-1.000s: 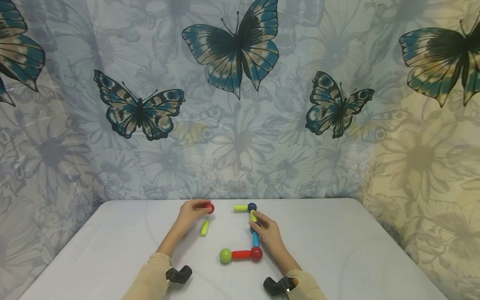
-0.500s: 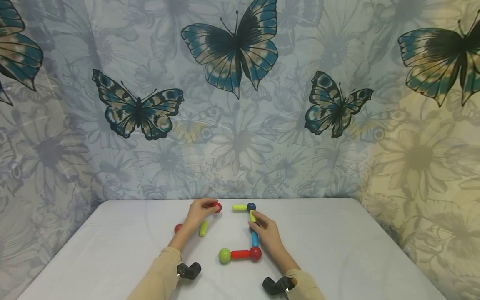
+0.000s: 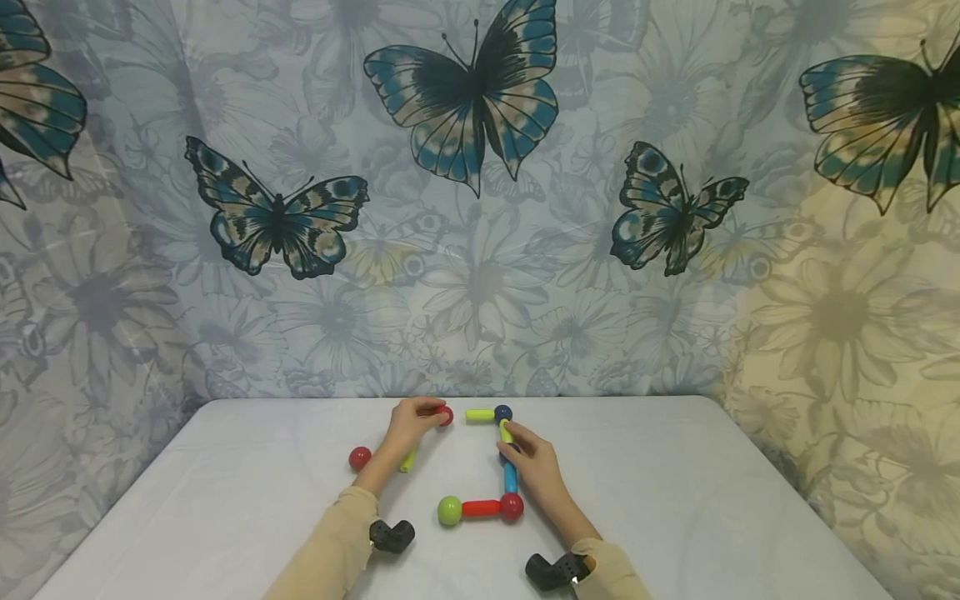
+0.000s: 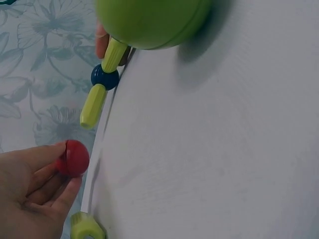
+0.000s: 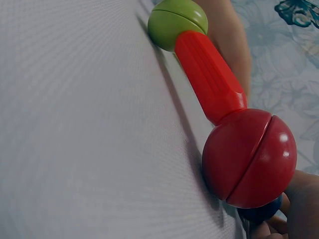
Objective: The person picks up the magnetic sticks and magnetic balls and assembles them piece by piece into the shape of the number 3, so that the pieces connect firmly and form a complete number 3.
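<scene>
Between thumb and fingers, my left hand [image 3: 411, 423] pinches a red ball [image 3: 446, 416], just left of the free end of a yellow-green rod [image 3: 480, 415]. That rod joins a dark blue ball [image 3: 503, 413] at the far corner of a chain of balls and rods. My right hand [image 3: 538, 465] holds the chain's right side around a second yellow-green rod [image 3: 506, 431] and a mostly hidden dark blue ball. Nearer run a light blue rod [image 3: 511, 477], a larger red ball [image 5: 249, 158], a red rod [image 3: 482, 508] and a green ball [image 3: 450, 510].
Another red ball [image 3: 360, 458] lies left of my left forearm. A loose yellow-green rod [image 3: 407, 462] is partly covered by that forearm. The white table [image 3: 712, 500] ends at a wall cloth [image 3: 480, 333] printed with butterflies.
My left hand has moved right with the red ball, closer to the chain's free rod. The other red ball has come into sight behind the forearm. My right hand stays put.
</scene>
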A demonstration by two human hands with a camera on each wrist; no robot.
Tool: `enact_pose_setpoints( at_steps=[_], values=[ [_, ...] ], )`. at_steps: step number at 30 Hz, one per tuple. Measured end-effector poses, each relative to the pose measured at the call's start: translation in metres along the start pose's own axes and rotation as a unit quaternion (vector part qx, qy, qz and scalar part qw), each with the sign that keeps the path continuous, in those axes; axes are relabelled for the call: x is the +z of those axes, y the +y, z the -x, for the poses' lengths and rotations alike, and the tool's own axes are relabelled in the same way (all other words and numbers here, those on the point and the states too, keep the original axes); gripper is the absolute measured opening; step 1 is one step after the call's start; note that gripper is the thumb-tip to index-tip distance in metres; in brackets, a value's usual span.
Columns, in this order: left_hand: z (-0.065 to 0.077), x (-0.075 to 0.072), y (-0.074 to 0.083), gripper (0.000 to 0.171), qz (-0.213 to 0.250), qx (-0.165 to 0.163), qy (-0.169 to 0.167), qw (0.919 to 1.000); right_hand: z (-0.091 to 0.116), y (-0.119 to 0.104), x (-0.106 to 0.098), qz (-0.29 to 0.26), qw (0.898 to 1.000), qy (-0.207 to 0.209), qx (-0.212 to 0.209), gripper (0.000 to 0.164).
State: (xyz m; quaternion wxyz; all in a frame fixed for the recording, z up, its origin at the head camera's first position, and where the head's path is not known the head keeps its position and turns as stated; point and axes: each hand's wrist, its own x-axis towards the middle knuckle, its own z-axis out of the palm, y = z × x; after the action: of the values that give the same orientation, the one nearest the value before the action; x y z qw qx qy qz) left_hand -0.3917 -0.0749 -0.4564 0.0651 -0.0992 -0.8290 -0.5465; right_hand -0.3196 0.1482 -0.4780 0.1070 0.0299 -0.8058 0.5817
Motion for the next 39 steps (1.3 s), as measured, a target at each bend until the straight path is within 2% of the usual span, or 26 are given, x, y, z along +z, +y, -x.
enact_pose_setpoints(
  at_steps=[4, 14, 23, 30, 39],
  values=[
    [-0.001, 0.004, 0.002, 0.026, -0.011, 0.004, 0.002, 0.9999, 0.0, 0.0, 0.0, -0.003, 1.0, -0.001, 0.0, 0.045],
    [-0.002, 0.013, 0.012, 0.026, 0.006, 0.012, 0.004, 0.9999, 0.001, -0.001, -0.001, -0.001, 1.0, -0.001, 0.002, 0.046],
    [-0.006, 0.019, 0.009, 0.025, 0.009, 0.015, 0.006, 0.9998, 0.0, 0.0, 0.0, -0.005, 1.0, -0.003, -0.004, 0.047],
    [-0.007, 0.021, 0.008, 0.025, 0.006, 0.022, 0.007, 0.9997, 0.0, 0.001, 0.0, 0.012, 1.0, 0.008, -0.019, 0.045],
    [-0.007, 0.023, 0.006, 0.023, -0.008, 0.026, 0.007, 0.9996, 0.001, -0.001, 0.0, -0.012, 1.0, -0.002, -0.006, 0.046]
  ],
)
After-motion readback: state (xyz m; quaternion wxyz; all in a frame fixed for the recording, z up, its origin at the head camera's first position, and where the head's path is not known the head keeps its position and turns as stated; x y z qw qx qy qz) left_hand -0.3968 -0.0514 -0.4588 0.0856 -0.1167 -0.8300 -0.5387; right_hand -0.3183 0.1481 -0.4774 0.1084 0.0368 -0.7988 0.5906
